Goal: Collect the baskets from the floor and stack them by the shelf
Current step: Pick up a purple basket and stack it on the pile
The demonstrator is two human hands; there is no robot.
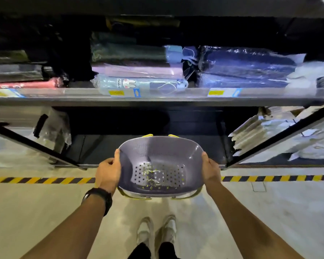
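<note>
A grey-purple plastic basket (160,161) with a perforated bottom and yellow handles hangs in the air in front of the shelf (157,99). More than one basket seems nested in it, as a second rim shows under its near edge. My left hand (108,171) grips its left rim with the thumb over the edge. My right hand (210,170) grips the right rim the same way. The basket is level with the dark bottom bay of the shelf, above the floor.
Folded, plastic-wrapped textiles (140,71) fill the middle shelf board. White packs (269,131) lie in the lower right bay and a clear bag (51,129) in the lower left. Yellow-black hazard tape (277,178) runs across the floor along the shelf. My shoes (157,230) stand below the basket.
</note>
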